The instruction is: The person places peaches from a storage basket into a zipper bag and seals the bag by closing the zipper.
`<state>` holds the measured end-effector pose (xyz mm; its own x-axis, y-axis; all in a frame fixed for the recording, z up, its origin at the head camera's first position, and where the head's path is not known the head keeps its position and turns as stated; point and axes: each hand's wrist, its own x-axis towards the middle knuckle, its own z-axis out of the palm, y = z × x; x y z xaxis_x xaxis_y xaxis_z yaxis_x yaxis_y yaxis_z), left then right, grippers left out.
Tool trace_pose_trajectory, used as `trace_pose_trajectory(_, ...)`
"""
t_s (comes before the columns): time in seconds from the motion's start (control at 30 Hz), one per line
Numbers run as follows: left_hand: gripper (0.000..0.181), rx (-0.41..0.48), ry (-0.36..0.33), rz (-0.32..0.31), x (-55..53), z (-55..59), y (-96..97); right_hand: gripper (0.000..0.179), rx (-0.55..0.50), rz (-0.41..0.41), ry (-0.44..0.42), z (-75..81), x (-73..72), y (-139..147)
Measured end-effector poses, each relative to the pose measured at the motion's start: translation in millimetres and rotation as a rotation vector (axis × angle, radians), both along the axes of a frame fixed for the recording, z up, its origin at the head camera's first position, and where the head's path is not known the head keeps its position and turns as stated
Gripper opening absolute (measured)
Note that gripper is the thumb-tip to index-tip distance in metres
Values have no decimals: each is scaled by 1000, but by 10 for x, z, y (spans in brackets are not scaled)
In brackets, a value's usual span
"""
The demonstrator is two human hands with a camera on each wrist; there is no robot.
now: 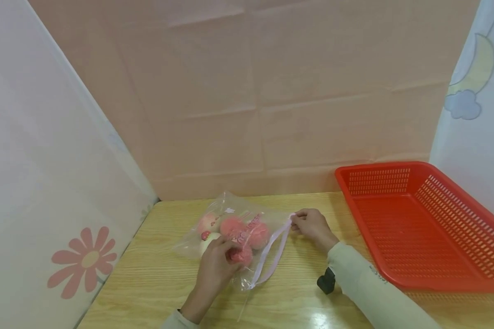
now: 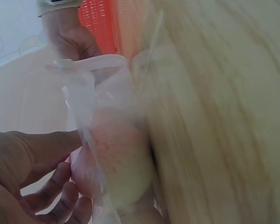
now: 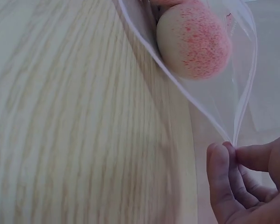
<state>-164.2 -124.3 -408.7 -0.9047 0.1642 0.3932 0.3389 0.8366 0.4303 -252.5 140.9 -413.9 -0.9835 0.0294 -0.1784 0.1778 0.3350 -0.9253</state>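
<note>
A clear plastic zip bag (image 1: pixel 189 244) with a pale pink rim and pink printing lies on the table. Several round fruits that look like peaches (image 1: pixel 258 235), pink and cream, are inside it. Its mouth gapes toward the right, the two rim strips apart. Through the film, my left hand (image 1: pixel 217 262) holds the near side of the bag against a speckled peach (image 2: pixel 121 158), thumb above and fingers curled below. My right hand (image 1: pixel 313 226) pinches the far corner of the bag's rim (image 3: pixel 233 137) between thumb and fingertips.
A large red plastic basket (image 1: pixel 403 228) stands at the right on the wooden table (image 1: pixel 140 278). Pink sheeting (image 1: pixel 197 137) hangs behind the table, and a pale sheet with a flower print (image 1: pixel 88 260) hangs at the left. A black wrist device (image 1: pixel 326 281) sits under the right sleeve.
</note>
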Motion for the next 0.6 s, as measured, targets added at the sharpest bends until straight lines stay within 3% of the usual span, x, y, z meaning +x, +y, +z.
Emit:
trace_pose_trajectory(0.37, 32, 6, 14, -53, -100, -35, -8, 27, 21, -54, -3, -25, -13, 73)
trace_pose_trajectory(0.6, 37, 6, 39, -19, -79, -55, 11, 26, -39, -67, 1, -46, 89, 114)
